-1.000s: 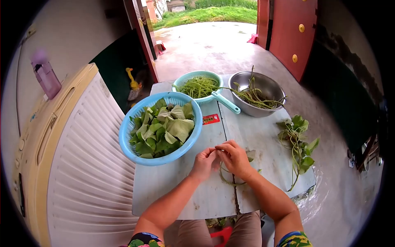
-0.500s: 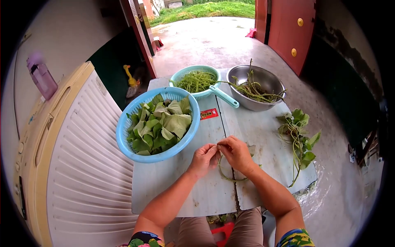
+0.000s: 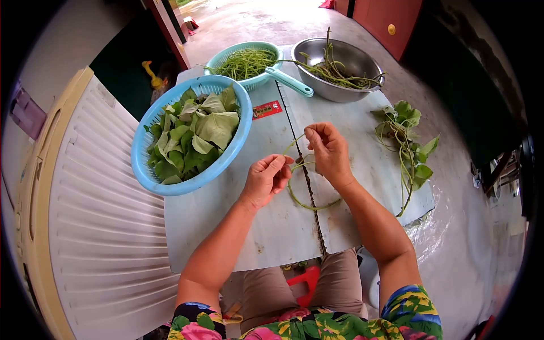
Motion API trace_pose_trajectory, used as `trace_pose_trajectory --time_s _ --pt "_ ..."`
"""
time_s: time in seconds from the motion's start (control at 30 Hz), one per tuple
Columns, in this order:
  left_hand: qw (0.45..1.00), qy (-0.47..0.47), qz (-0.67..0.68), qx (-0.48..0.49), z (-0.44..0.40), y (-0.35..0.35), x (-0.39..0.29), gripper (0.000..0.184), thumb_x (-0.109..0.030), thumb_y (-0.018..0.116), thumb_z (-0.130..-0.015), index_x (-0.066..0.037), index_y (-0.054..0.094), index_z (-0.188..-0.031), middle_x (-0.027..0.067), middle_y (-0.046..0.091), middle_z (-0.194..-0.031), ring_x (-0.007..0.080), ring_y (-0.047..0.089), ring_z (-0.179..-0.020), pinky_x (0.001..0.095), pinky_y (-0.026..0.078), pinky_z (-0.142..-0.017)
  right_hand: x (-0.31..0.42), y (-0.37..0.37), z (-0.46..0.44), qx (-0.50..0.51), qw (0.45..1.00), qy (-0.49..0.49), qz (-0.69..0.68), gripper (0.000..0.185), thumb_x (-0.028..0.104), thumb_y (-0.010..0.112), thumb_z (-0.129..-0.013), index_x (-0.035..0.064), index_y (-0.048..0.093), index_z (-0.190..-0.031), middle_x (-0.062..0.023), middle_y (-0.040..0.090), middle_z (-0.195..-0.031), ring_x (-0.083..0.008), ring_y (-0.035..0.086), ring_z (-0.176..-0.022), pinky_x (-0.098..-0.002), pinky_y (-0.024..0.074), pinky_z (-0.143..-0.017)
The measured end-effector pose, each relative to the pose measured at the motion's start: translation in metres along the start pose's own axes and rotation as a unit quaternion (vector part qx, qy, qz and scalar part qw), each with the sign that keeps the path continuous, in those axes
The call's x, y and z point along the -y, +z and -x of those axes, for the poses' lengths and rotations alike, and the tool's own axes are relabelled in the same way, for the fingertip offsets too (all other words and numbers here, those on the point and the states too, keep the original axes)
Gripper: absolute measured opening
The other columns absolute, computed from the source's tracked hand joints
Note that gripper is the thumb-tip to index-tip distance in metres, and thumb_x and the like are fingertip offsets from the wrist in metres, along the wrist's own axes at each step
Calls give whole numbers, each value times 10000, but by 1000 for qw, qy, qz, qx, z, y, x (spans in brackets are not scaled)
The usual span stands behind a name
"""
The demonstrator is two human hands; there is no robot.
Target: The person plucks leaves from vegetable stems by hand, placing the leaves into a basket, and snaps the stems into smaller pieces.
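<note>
My left hand (image 3: 265,178) is closed in a pinch over the middle of the table. Between its fingertips it grips a thin green plant stem (image 3: 293,190), which curves down toward the tabletop and round to the right. Higher and to the right, my right hand (image 3: 328,152) pinches the upper part of the stem, with a thin strand stretched between both hands. To the left stands a blue plastic basket (image 3: 141,177) full of broad green leaves (image 3: 190,136). A leafy bunch of vine (image 3: 409,161) lies at the table's right side.
Behind are a light green handled colander (image 3: 294,84) of thin stems (image 3: 245,63) and a steel bowl (image 3: 340,93) with thicker vine stalks (image 3: 340,73). A red packet (image 3: 266,109) lies on the table (image 3: 238,238). A ribbed white washing machine (image 3: 93,187) stands close at the left.
My hands, together before, have drawn apart, the right one up and away with a strand of stem showing between them. My view has tilted down.
</note>
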State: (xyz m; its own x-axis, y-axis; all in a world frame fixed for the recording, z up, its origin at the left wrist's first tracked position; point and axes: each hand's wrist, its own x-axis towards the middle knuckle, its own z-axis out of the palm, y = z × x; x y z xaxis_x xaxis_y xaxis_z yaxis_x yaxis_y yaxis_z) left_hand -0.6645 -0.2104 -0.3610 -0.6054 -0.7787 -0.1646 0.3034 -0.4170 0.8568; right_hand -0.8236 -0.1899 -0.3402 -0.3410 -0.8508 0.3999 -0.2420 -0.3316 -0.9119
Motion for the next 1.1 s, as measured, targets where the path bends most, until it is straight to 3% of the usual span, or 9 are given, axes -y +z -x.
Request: trace_pose_trajectory --time_s 0.3,0.37,0.57,0.63,0.7,0.83,0.9,0.97,1.1 --pt "999 31 -8 12 -3 -4 4 214 -207 470 -876 -10 554 -887 -3 468 -566 47 384 -425 176 281 -355 2 1 2 88 995 40 -26 94 91 584 -802 4 577 -838 -5 553 -677 -46 481 -587 -199 407 -528" --pt "999 36 10 15 -4 -6 5 201 -203 456 -885 -22 540 -866 9 456 -550 63 388 -413 181 275 -344 -1 0 2 104 994 -22 34 67 71 594 -784 7 598 -802 -21 563 -690 -58 499 -581 -207 414 -527" --pt "998 42 33 23 -2 -4 4 248 -259 452 -886 -26 531 -855 10 454 -551 64 386 -412 188 278 -343 10 -11 -4 159 967 -44 193 45 49 604 -744 35 610 -786 -63 553 -711 -151 521 -590 -253 404 -527" --pt "998 52 33 24 -2 -6 4 272 -282 448 -887 -28 532 -843 12 461 -558 66 390 -415 189 283 -348 17 -13 -9 11 980 -88 178 46 53 606 -753 35 608 -796 -37 532 -706 -119 504 -590 -231 393 -522" --pt "998 38 30 27 -3 -5 6 274 -282 451 -886 -27 535 -831 16 469 -565 68 394 -416 188 285 -349 31 -13 -21 -50 990 -93 94 48 62 608 -767 35 608 -807 -7 508 -700 -79 484 -606 -205 377 -522" --pt "999 35 1 30 -4 -5 6 257 -252 453 -886 -20 546 -823 12 496 -587 66 420 -431 189 305 -355 49 3 -79 -36 993 -106 37 92 88 608 -774 7 611 -817 -24 593 -718 -69 513 -609 -197 398 -556" --pt "999 30 7 24 -5 -4 6 255 -250 452 -886 -21 546 -824 9 496 -587 64 421 -434 190 305 -356 50 22 -122 -28 986 -138 91 160 141 610 -772 -1 619 -847 -58 624 -714 -92 547 -625 -216 423 -584" --pt "999 15 18 25 -5 -5 5 250 -246 446 -890 -24 544 -830 1 494 -587 62 420 -442 195 304 -363 57 42 -157 -16 985 -92 145 222 183 609 -768 -6 621 -882 -89 635 -748 -111 564 -630 -235 437 -600" --pt "997 29 37 57 -9 -12 11 253 -246 435 -897 -23 541 -844 1 490 -595 64 415 -444 197 300 -365 39 77 -205 -27 985 -106 129 258 197 590 -776 -8 612 -931 -125 637 -806 -182 597 -696 -272 450 -666"
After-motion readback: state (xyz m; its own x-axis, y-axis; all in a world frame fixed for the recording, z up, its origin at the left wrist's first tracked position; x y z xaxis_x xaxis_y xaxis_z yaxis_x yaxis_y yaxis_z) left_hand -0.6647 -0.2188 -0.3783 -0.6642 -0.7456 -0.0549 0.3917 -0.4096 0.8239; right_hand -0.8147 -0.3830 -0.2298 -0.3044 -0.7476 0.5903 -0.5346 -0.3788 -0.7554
